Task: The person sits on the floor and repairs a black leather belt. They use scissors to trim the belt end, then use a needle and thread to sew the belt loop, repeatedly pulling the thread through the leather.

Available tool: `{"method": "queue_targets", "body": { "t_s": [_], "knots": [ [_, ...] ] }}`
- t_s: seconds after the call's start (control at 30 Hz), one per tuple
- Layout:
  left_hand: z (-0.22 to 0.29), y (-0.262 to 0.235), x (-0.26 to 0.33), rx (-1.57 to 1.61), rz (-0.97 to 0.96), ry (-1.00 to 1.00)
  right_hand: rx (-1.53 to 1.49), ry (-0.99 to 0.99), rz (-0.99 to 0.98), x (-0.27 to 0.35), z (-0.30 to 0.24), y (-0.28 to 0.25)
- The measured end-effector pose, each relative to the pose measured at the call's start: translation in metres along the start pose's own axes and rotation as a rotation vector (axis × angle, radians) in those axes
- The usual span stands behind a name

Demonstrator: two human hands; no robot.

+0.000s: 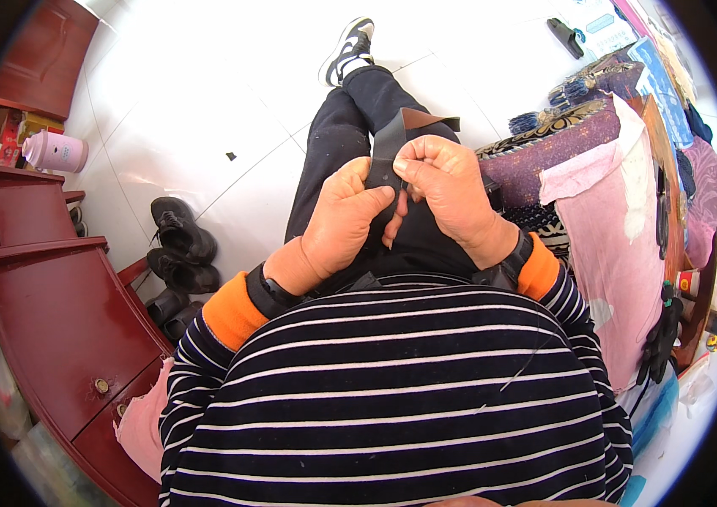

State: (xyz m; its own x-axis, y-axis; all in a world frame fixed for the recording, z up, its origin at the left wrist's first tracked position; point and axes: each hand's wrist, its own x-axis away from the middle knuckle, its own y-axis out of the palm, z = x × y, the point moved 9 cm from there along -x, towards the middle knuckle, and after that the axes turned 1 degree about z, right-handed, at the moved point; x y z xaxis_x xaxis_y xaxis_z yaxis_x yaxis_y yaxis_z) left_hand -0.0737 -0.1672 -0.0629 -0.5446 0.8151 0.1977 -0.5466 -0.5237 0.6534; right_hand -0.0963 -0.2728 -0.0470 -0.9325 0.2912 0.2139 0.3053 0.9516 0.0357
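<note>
A dark grey, leather-like strap (390, 145) runs between my hands above my lap. Its far end folds over toward the right thigh and shows a brown reverse side. My left hand (333, 221) is closed round the strap from the left, thumb pressed on its face. From the right, my right hand (453, 193) pinches at the strap's edge with thumb and forefinger. Anything small between those fingertips cannot be made out. Part of the near end is hidden by the hands.
My legs in black trousers (333, 139) stretch forward, crossed. Black shoes (183, 237) and a dark red cabinet (62, 317) stand at left, with a pink cup (56, 152) behind. A pink cloth (608, 228) lies over patterned purple fabric (536, 156) at right.
</note>
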Motion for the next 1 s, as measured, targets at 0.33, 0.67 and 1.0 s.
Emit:
{"method": "queue_targets", "body": {
  "t_s": [0.33, 0.67, 1.0],
  "knots": [
    [-0.003, -0.007, 0.000, 0.036, 0.085, -0.026, -0.215, 0.055, -0.022, 0.002, 0.009, 0.009],
    [-0.001, -0.018, 0.001, -0.015, 0.221, -0.041, -0.435, 0.223, -0.088, -0.003, 0.030, 0.016],
    [-0.020, -0.009, -0.004, 0.071, 0.089, -0.222, -0.251, 0.101, 0.027, -0.016, 0.021, -0.012]
  ]
}}
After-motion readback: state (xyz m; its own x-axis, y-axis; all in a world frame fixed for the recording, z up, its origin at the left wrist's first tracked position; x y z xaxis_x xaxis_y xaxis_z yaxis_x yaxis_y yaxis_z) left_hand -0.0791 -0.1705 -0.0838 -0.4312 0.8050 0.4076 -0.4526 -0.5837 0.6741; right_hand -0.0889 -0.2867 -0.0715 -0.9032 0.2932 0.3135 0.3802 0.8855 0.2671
